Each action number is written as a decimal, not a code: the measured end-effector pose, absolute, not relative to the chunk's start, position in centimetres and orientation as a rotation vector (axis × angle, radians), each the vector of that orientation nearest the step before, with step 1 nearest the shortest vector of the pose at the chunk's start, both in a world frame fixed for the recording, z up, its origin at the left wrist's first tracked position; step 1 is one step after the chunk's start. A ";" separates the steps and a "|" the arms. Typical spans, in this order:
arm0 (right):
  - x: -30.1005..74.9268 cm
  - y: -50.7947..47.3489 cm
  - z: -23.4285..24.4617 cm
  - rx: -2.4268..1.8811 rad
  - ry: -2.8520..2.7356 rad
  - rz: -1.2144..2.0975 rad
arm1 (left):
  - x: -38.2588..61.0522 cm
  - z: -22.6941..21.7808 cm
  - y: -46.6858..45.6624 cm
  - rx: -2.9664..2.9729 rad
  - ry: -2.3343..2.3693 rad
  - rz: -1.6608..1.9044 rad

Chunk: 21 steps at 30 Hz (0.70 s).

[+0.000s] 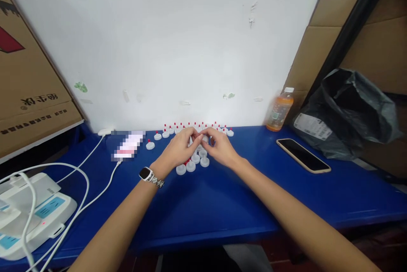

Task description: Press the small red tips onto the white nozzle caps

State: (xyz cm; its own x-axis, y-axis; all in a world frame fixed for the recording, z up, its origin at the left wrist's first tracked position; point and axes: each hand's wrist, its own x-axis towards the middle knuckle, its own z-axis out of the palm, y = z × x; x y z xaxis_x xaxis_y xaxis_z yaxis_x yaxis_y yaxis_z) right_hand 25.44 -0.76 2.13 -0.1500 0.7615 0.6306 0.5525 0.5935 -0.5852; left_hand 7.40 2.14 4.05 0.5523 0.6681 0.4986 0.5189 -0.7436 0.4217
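Observation:
My left hand (pixel 178 149) and my right hand (pixel 221 147) meet over the middle of a blue table (pixel 222 204), fingertips pinched together on a small white cap (pixel 205 138). Several white caps (pixel 192 162) lie just under and in front of the hands. Behind them, near the wall, stands a row of white caps with red tips (pixel 193 128). A watch (pixel 146 174) sits on my left wrist.
A phone (pixel 302 155) lies face up right of the hands, an orange drink bottle (pixel 280 110) behind it, a black bag (pixel 346 111) further right. Left are a pixelated object (pixel 127 146), white cables (pixel 79 179), a white device (pixel 28 217) and a cardboard box (pixel 28 77).

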 end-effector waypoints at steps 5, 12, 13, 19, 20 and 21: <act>23.2 -1.4 1.1 -1.056 -1.784 0.368 | 5.7 2.8 1.2 2.728 1.043 0.885; 22.0 -2.3 2.0 -0.957 -1.782 0.035 | 6.3 2.5 0.5 2.516 1.065 1.131; 22.0 -2.3 2.1 -0.945 -1.788 -0.027 | 6.7 2.4 0.5 2.423 1.064 1.178; 21.8 -2.3 2.1 -0.909 -1.829 -0.211 | 7.9 1.9 0.6 2.034 1.043 1.313; 21.8 -2.3 2.1 -0.910 -1.834 -0.223 | 7.9 1.9 0.6 1.991 1.034 1.310; 21.8 -2.3 2.1 -0.913 -1.836 -0.233 | 8.0 1.9 0.7 1.957 1.025 1.305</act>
State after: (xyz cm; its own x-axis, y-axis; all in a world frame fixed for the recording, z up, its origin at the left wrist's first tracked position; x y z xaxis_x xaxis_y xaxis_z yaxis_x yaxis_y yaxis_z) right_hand 21.80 -2.29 2.10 -0.1848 0.4799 0.8576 0.6792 0.6931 -0.2415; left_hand 8.00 0.67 1.87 0.2309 0.8373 0.4956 0.2833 -0.5451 0.7890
